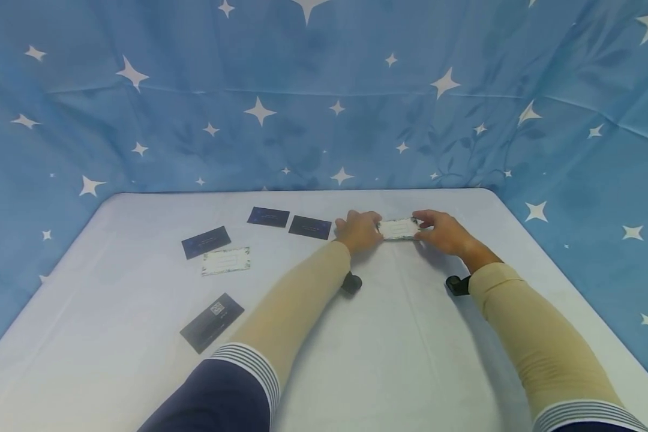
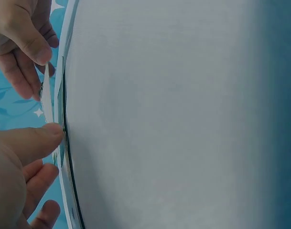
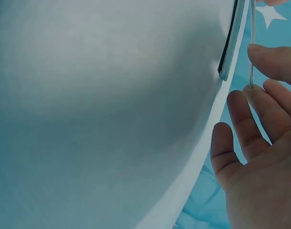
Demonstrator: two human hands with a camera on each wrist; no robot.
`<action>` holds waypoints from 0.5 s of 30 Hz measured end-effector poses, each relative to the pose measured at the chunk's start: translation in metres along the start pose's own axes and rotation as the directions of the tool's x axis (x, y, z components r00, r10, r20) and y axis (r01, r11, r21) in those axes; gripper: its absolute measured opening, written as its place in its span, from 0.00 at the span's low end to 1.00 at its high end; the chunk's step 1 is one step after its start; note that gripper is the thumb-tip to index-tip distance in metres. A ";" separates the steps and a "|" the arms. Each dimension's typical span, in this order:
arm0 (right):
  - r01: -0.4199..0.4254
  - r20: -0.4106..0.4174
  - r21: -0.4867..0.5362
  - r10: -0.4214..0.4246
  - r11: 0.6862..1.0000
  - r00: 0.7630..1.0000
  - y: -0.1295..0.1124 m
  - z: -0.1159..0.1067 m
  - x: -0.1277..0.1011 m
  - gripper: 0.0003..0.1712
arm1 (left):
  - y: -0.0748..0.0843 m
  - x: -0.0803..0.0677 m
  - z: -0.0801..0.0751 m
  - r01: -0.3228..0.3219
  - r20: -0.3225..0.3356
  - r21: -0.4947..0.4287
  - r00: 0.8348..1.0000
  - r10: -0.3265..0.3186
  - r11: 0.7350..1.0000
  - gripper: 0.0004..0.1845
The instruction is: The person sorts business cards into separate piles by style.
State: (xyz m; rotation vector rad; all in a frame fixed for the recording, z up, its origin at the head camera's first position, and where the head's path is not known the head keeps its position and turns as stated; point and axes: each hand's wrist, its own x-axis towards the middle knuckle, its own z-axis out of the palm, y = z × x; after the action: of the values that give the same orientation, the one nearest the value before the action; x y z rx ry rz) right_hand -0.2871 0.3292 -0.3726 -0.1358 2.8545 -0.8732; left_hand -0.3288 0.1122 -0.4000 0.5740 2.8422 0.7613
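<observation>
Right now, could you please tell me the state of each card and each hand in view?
White card: lifted, pinched at both ends.
Left hand: pinching the card's left end.
Right hand: pinching its right end.
Second white card: flat on the table.
Four dark cards: flat, untouched.

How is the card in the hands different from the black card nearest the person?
The held card is white with a patterned border; the near black card is dark with a small white square. The held card is pinched between both hands, lifted; the near black card lies flat on the table, untouched. Both are small rectangles.
</observation>
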 end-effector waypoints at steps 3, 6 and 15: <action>0.011 0.009 0.000 -0.011 1.000 1.000 0.001 0.001 0.000 0.34 | 0.002 -0.001 0.000 0.002 -0.007 0.021 1.000 -0.002 1.000 0.29; 0.013 0.032 -0.015 -0.013 1.000 0.999 0.000 0.001 -0.001 0.35 | 0.004 -0.001 0.001 0.005 -0.006 0.035 1.000 -0.005 0.999 0.29; -0.003 0.065 -0.065 0.007 0.998 0.998 -0.002 0.002 0.001 0.37 | 0.008 -0.007 -0.001 0.024 -0.010 0.023 1.000 -0.024 0.999 0.30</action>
State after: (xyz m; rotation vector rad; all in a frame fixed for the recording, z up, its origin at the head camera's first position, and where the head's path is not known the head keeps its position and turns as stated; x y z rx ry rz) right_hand -0.2871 0.3260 -0.3731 -0.1609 2.8222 -0.7617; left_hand -0.3201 0.1153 -0.3951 0.5398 2.8648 0.7301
